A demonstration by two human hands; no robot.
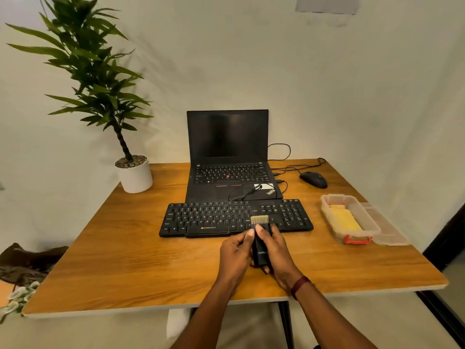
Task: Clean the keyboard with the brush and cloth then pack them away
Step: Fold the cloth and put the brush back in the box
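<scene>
Pale walls close off the corner behind a wooden tabletop [125, 260], and the single head view looks down on everything from the person's seat. Both hands meet just above the near half of the wood, grasping the brush [260, 238]. The right hand [279, 258] wraps its fingers round the black handle from the side. The left hand [235, 255] pinches the upper body just below the pale bristles, probably to steady or adjust it before sweeping. The bristles point away from the person and overlap the near edge of the keyboard [214, 217], which lies directly beyond the hands, within easy reach and square to the person. Whether the bristles touch the keys cannot be told. Ahead of the keyboard stands an open laptop [227, 147] with a dark screen, a loose cable coiled on its palm rest. Right of the hands and a little farther out sits a clear plastic container [329, 217] with a red latch. The yellow cloth [346, 219] lies folded inside it, and its lid [387, 230] lies just beside it on the outer side, so the box appears left open for fetching the cloth and later packing up. Beyond the container rests a black mouse [313, 179]. Far to the left of the hands, a potted plant [95, 79] occupies the back corner. Judging by this, brushing is only about to start.
</scene>
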